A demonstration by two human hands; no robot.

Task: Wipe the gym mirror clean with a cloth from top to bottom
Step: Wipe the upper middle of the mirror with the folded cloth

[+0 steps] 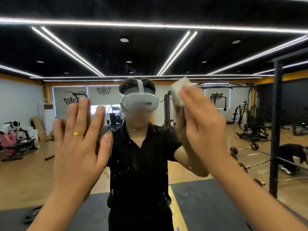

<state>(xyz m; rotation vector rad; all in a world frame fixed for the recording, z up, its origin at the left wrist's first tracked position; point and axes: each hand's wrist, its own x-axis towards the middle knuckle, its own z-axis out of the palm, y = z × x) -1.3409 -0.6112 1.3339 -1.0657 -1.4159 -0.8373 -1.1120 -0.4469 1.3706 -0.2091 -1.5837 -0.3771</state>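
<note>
Head view: right hand point(205, 124), fingers straight, presses cloth point(180, 90) onto mirror point(150, 52); left hand point(78, 142) spread flat beside.

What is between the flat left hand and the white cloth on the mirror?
Only speckled mirror glass, showing the reflected white headset, in the head view.
</note>
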